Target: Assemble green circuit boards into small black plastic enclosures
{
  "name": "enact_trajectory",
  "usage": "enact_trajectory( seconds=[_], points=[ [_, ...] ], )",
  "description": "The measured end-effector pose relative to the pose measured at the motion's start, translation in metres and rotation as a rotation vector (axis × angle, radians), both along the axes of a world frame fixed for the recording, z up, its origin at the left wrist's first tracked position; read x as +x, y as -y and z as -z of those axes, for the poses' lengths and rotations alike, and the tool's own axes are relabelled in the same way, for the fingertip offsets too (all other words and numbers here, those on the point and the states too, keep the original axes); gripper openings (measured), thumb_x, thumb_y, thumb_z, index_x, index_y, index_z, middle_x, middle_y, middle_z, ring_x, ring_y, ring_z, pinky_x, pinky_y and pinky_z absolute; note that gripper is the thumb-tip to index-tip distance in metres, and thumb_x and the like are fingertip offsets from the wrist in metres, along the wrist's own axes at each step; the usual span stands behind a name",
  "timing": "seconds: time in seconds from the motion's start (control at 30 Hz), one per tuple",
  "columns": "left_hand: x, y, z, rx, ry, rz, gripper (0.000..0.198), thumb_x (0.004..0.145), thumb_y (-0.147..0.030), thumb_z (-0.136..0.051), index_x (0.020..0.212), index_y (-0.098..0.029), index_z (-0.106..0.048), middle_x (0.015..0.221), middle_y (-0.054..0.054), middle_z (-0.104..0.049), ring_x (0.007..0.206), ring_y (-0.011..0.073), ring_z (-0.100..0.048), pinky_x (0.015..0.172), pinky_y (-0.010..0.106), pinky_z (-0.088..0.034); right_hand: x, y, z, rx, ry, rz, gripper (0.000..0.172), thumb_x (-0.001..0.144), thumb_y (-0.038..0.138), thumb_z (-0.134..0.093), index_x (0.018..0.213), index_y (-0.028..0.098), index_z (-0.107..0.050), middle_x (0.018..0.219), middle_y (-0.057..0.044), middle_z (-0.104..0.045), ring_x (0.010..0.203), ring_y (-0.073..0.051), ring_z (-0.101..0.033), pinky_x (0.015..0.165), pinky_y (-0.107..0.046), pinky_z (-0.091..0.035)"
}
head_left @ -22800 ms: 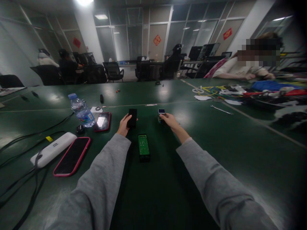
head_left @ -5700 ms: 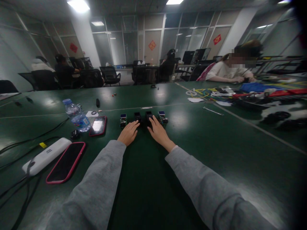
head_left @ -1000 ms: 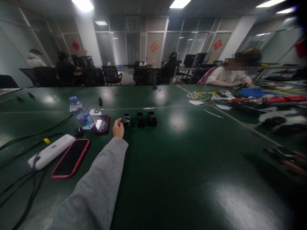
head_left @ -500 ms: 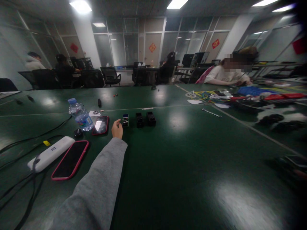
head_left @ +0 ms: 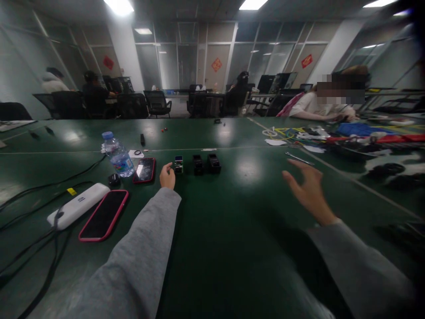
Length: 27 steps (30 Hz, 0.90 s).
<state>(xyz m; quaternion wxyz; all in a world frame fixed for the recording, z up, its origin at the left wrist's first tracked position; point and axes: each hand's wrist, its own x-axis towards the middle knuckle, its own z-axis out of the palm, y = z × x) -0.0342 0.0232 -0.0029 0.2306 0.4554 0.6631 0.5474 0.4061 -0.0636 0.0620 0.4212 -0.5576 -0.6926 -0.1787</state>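
My left hand (head_left: 167,176) rests on the green table (head_left: 232,230), fingers curled, its fingertips touching a small module with a blue screen (head_left: 178,164). Two small black modules (head_left: 198,164) (head_left: 214,163) stand in a row to the right of it. My right hand (head_left: 308,188) hovers over the table further right, fingers spread and holding nothing. Both arms wear grey sleeves.
Left of my hand lie a red-cased phone (head_left: 144,170), a water bottle (head_left: 117,155), a pink-cased phone (head_left: 104,215), a white power bank (head_left: 78,205) and black cables. A person sits at the far right behind a clutter of wires and tools (head_left: 332,135). More people sit at the back.
My right hand has come back into view from the lower right and now hovers open over the table. The left hand has stayed by the blue-screen module.
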Motion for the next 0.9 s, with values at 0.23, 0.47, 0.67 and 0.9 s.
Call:
enact_trajectory(
  seconds=[0.23, 0.47, 0.67, 0.9],
  points=[
    [-0.001, -0.001, 0.002, 0.003, 0.029, 0.027, 0.034, 0.085, -0.015, -0.046, 0.117, -0.021, -0.058, 0.12, 0.008, -0.061, 0.112, 0.019, -0.057, 0.101, 0.038, -0.042, -0.167, -0.088, 0.054, -0.296, -0.059, -0.124, 0.062, 0.089, 0.048, -0.043, 0.138, 0.012, -0.035, 0.127, -0.018, -0.047, 0.119, -0.032, -0.042, 0.097, -0.048, -0.038],
    [0.001, -0.003, 0.005, 0.036, 0.06, 0.065, 0.035, 0.083, -0.009, -0.046, 0.114, -0.019, -0.059, 0.115, 0.008, -0.063, 0.109, 0.0166, -0.059, 0.102, 0.038, -0.041, -0.198, -0.124, 0.063, -0.361, -0.112, -0.047, 0.056, 0.079, 0.038, -0.056, 0.128, 0.012, -0.045, 0.112, -0.018, -0.053, 0.105, -0.033, -0.05, 0.088, -0.048, -0.044],
    [0.001, -0.002, 0.003, 0.036, 0.01, 0.055, 0.035, 0.081, -0.008, -0.048, 0.112, -0.019, -0.06, 0.115, 0.008, -0.064, 0.108, 0.0174, -0.059, 0.101, 0.037, -0.042, -0.162, -0.104, 0.054, -0.482, -0.154, -0.299, 0.054, 0.077, 0.03, -0.057, 0.128, 0.016, -0.046, 0.116, -0.012, -0.058, 0.102, -0.027, -0.057, 0.09, -0.042, -0.046],
    [0.0, -0.001, 0.003, 0.032, 0.022, 0.065, 0.035, 0.081, -0.007, -0.048, 0.111, -0.019, -0.061, 0.116, 0.008, -0.063, 0.11, 0.0183, -0.058, 0.102, 0.039, -0.042, -0.003, -0.012, 0.048, -0.624, -0.168, -0.303, 0.062, 0.074, 0.048, -0.067, 0.13, 0.03, -0.049, 0.113, -0.014, -0.061, 0.095, -0.03, -0.062, 0.078, -0.043, -0.05]
  ],
)
